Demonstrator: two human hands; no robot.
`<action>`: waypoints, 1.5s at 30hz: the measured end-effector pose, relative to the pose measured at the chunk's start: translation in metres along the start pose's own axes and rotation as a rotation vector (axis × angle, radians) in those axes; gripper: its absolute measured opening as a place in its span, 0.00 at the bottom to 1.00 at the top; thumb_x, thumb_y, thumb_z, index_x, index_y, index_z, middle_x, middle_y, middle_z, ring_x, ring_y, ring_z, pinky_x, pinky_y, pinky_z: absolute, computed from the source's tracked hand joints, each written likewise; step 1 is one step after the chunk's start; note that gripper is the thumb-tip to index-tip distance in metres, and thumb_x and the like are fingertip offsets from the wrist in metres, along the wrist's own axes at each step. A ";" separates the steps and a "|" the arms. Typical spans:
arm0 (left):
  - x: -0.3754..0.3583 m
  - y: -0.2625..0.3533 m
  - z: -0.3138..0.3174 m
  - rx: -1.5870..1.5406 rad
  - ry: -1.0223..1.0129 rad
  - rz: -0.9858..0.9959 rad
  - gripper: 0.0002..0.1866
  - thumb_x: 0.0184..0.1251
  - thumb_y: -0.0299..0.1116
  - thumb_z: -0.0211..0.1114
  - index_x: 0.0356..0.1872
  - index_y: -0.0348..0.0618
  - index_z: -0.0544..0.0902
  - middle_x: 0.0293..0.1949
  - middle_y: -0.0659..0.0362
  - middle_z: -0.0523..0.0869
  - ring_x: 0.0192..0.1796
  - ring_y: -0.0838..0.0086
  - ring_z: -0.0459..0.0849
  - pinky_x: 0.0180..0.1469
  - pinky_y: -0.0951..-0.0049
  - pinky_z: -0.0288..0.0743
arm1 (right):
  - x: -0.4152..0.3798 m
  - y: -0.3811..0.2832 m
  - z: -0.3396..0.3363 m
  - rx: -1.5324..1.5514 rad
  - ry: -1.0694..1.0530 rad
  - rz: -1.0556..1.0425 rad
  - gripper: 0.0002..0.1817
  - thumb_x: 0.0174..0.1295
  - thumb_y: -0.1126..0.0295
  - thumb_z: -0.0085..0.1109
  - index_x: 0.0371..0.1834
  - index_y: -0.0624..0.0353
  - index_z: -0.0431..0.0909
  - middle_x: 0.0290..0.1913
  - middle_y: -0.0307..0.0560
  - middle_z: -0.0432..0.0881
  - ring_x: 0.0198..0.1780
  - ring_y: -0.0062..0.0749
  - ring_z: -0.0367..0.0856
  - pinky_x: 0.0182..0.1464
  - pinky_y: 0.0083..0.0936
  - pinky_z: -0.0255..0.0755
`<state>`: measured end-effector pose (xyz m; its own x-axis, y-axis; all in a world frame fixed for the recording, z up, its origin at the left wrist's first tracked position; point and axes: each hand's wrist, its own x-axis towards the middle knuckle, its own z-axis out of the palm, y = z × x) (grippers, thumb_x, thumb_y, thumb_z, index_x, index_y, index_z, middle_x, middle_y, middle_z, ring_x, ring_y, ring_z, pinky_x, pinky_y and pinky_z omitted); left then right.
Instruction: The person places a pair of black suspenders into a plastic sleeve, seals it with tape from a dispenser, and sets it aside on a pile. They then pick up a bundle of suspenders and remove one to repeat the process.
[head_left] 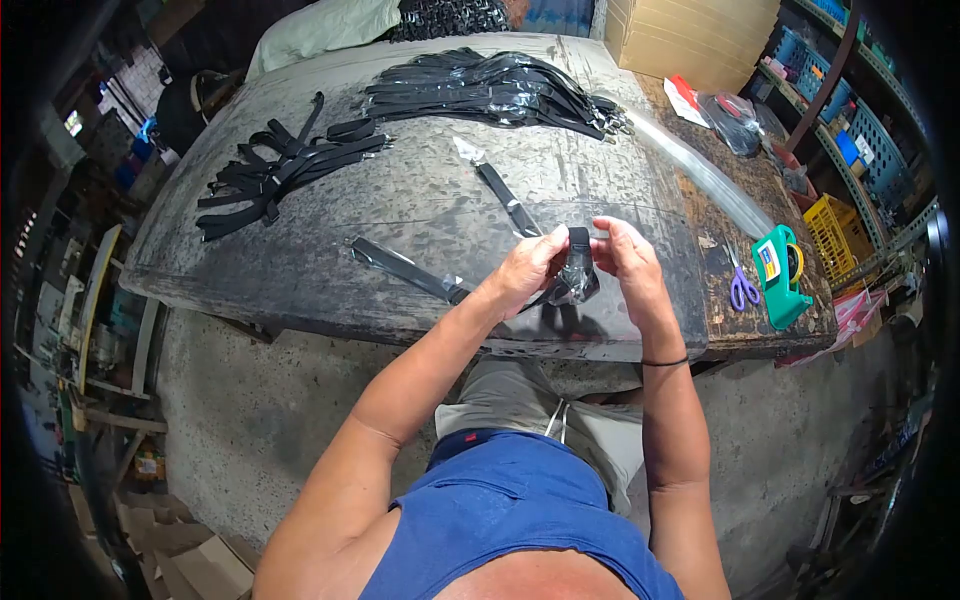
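Near the front edge of the worn table (pixel 300 285), my left hand (pixel 535 262) is closed on a black strap (pixel 578 250) with clear plastic around its lower part. My right hand (pixel 625 255) is at the strap's other side, fingers bent and apart; whether its fingertips touch the strap is hard to tell. One strap length (pixel 405 268) lies to the left with a metal clip at its end. Another length (pixel 503 198) runs up from my left hand toward a clear plastic tip. Parts between these lengths are hidden behind my left hand.
A large pile of black straps (pixel 480 88) lies at the back, a smaller pile (pixel 275 178) at the left. To the right are purple scissors (pixel 742 290), a green tape dispenser (pixel 778 278) and long clear plastic (pixel 700 170). A cardboard box (pixel 690 38) stands behind.
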<state>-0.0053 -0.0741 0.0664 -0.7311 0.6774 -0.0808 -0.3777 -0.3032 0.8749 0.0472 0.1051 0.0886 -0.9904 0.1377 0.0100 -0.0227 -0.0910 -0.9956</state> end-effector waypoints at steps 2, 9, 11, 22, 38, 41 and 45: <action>-0.010 0.010 0.016 0.044 0.033 0.009 0.24 0.80 0.51 0.48 0.47 0.40 0.83 0.35 0.66 0.83 0.36 0.84 0.78 0.39 0.81 0.71 | 0.006 -0.012 0.006 -0.009 -0.021 0.045 0.23 0.74 0.57 0.55 0.64 0.60 0.72 0.41 0.41 0.84 0.42 0.21 0.80 0.47 0.21 0.72; 0.011 -0.023 -0.008 0.532 -0.026 0.293 0.26 0.80 0.53 0.47 0.46 0.37 0.82 0.31 0.61 0.79 0.35 0.74 0.74 0.40 0.71 0.71 | 0.004 -0.051 0.017 -0.060 -0.116 -0.182 0.38 0.58 0.82 0.55 0.75 0.61 0.58 0.41 0.42 0.81 0.42 0.20 0.79 0.49 0.19 0.73; 0.013 -0.005 -0.018 0.862 0.014 0.454 0.24 0.79 0.50 0.52 0.58 0.40 0.80 0.46 0.52 0.82 0.49 0.64 0.81 0.56 0.68 0.73 | -0.006 -0.056 0.004 -0.033 -0.100 -0.267 0.41 0.56 0.82 0.55 0.77 0.60 0.56 0.43 0.42 0.81 0.44 0.20 0.79 0.50 0.16 0.71; 0.092 0.004 -0.129 1.911 0.223 0.232 0.39 0.68 0.63 0.55 0.74 0.54 0.65 0.78 0.55 0.56 0.81 0.53 0.46 0.75 0.35 0.43 | -0.052 0.034 -0.122 -0.062 0.467 -0.104 0.24 0.69 0.72 0.52 0.68 0.62 0.70 0.39 0.34 0.77 0.41 0.16 0.73 0.50 0.17 0.67; 0.055 0.024 -0.172 1.724 0.487 0.218 0.36 0.72 0.61 0.50 0.76 0.56 0.62 0.78 0.52 0.57 0.80 0.50 0.47 0.76 0.39 0.41 | 0.009 0.057 -0.207 0.069 0.772 0.161 0.12 0.73 0.62 0.56 0.50 0.57 0.75 0.32 0.39 0.71 0.24 0.24 0.76 0.24 0.24 0.81; -0.015 0.037 -0.146 1.826 0.273 0.169 0.33 0.71 0.54 0.58 0.73 0.52 0.67 0.77 0.49 0.58 0.79 0.51 0.52 0.76 0.46 0.46 | 0.017 0.062 -0.217 -0.059 0.797 0.188 0.11 0.71 0.64 0.58 0.48 0.57 0.73 0.33 0.41 0.73 0.25 0.25 0.77 0.22 0.25 0.79; -0.092 0.027 -0.158 1.764 0.300 0.196 0.30 0.65 0.52 0.65 0.66 0.51 0.77 0.70 0.47 0.69 0.74 0.50 0.63 0.73 0.50 0.55 | 0.018 0.073 -0.213 -0.854 1.105 -0.156 0.33 0.62 0.68 0.64 0.70 0.61 0.64 0.54 0.57 0.73 0.50 0.47 0.77 0.47 0.38 0.76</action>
<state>-0.0381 -0.2509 0.0220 -0.8290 0.5308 0.1762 0.5591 0.7767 0.2902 0.0563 0.3110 -0.0033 -0.3589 0.8208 0.4444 0.3630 0.5614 -0.7437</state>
